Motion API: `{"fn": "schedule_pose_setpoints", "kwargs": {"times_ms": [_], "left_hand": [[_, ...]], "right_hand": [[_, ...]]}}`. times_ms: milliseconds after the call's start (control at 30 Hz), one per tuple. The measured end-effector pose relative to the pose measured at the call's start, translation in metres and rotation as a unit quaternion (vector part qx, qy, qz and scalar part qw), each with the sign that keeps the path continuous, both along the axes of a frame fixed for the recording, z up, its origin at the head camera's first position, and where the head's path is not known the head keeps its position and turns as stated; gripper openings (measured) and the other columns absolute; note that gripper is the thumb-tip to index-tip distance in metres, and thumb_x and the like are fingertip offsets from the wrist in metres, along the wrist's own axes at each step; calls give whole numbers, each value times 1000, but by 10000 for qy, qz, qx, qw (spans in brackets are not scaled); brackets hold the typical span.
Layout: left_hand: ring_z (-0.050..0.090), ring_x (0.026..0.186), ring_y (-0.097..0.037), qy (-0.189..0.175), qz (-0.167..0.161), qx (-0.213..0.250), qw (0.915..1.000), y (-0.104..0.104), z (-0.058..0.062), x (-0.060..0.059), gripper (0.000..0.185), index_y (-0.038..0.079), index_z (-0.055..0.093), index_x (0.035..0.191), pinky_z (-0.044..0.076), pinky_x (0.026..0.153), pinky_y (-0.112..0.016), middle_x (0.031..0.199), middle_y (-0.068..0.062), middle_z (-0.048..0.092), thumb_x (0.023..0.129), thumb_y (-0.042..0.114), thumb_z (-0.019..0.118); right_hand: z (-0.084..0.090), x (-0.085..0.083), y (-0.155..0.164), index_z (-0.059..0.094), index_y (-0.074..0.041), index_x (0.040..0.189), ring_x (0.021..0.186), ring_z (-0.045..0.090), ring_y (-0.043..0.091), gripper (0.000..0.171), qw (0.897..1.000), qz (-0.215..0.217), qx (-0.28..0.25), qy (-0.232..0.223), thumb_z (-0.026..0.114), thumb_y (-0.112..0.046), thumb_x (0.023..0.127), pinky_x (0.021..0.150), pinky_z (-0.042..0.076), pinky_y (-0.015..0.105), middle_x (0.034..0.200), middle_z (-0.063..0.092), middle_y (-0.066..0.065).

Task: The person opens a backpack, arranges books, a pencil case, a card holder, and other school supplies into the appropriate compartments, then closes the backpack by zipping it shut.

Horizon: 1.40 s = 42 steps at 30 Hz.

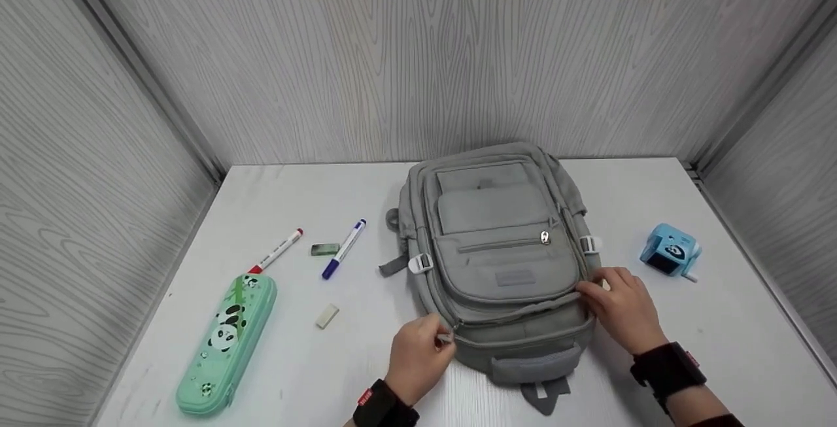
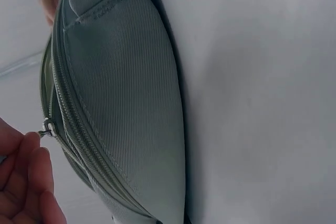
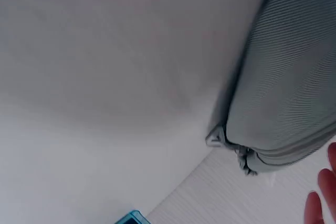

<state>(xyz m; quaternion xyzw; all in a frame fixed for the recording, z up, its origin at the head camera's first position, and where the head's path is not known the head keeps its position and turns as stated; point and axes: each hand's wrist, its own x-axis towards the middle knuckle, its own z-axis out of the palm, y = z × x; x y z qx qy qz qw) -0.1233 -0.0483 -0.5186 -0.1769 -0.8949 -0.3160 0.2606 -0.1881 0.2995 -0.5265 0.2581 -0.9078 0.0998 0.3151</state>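
Left hand (image 1: 415,358): pinching the zipper pull (image 1: 445,337) at the near left corner of the backpack (image 1: 503,263); its grip is closing on the small metal tab (image 2: 47,128).
Right hand (image 1: 621,309): resting on the backpack's right edge beside the zipper line, fingers lying fairly straight, gripping nothing.
Backpack: lying flat, front up, at the middle of the white table (image 1: 294,375).
Left of it: panda pencil case (image 1: 229,342), two markers, two erasers.
Right of it: blue sharpener (image 1: 671,250), sitting apart.
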Motion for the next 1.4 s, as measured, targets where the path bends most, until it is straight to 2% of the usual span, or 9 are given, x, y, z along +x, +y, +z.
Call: {"fn": "schedule_pose_setpoints", "kwargs": {"times_ms": [200, 333, 400, 533, 700, 900, 1067, 1200, 1400], "left_hand": [[57, 60, -5, 195, -523, 42, 9984, 22, 3, 3, 24, 15, 58, 75, 41, 58, -14, 69, 7, 63, 64, -1, 72], [61, 64, -5, -68, -766, 297, 9966, 29, 8, 4, 23, 13, 59, 77, 44, 62, -12, 73, 4, 67, 67, -3, 72], [62, 66, -6, -283, -862, 510, 9946, 30, 10, 3, 22, 12, 58, 78, 45, 64, -11, 76, 2, 68, 71, -5, 71], [64, 68, -8, -661, -1038, 1035, 9870, 32, 14, 2, 18, 9, 58, 79, 48, 65, -11, 80, -5, 70, 79, -5, 70], [65, 69, -9, -879, -1071, 1372, 9808, 32, 16, -1, 17, 9, 58, 78, 49, 65, -12, 81, -8, 71, 82, -2, 70], [60, 66, -6, -889, -1055, 1365, 9810, 30, 12, 0, 20, 10, 58, 76, 46, 63, -12, 77, -4, 68, 78, -5, 71], [63, 69, -6, -1061, -883, 1104, 9843, 23, 11, -6, 17, 11, 61, 78, 48, 64, -13, 78, -3, 70, 76, -2, 71], [63, 68, -7, -1140, -577, 792, 9886, 12, 10, -17, 16, 12, 61, 78, 48, 63, -16, 77, -2, 70, 76, 0, 70], [65, 65, -13, -539, 28, 5, 9985, -4, 8, -45, 15, 13, 62, 80, 50, 59, -24, 75, -1, 70, 74, 2, 72]], "right_hand": [[17, -12, 1, 74, -7, 96, 85, 57, 38, 36, 9983, -518, -53, -259, 84, 6, 65, 62, 46, 46, 89, 61, 17], [38, 5, -17, 69, -3, 113, 91, 58, 42, 46, 9945, -718, -39, -757, 81, 4, 69, 65, 49, 52, 97, 62, 21], [49, 20, -34, 66, -3, 118, 93, 59, 41, 51, 9934, -622, 4, -959, 82, 0, 70, 67, 49, 52, 100, 63, 21], [61, 47, -79, 65, -6, 119, 94, 62, 33, 55, 9932, -73, 321, -1117, 87, -11, 69, 73, 53, 47, 103, 65, 14], [59, 60, -126, 67, -13, 107, 86, 62, 20, 45, 9918, 354, 824, -907, 88, -20, 68, 68, 51, 37, 95, 64, 2], [47, 53, -151, 60, -12, 75, 65, 56, 17, 25, 9930, 187, 1148, -195, 85, -14, 70, 54, 42, 31, 72, 57, 0], [42, 47, -153, 61, -11, 70, 59, 58, 16, 23, 9930, 152, 1175, 16, 84, -9, 68, 51, 44, 30, 67, 59, 0], [39, 44, -152, 62, -10, 69, 59, 60, 16, 22, 9927, 245, 1165, 188, 84, -6, 65, 51, 46, 29, 68, 61, 0], [35, 42, -149, 62, -9, 69, 60, 61, 18, 20, 9946, 385, 927, 247, 78, 0, 62, 52, 48, 30, 69, 63, 1]]}}
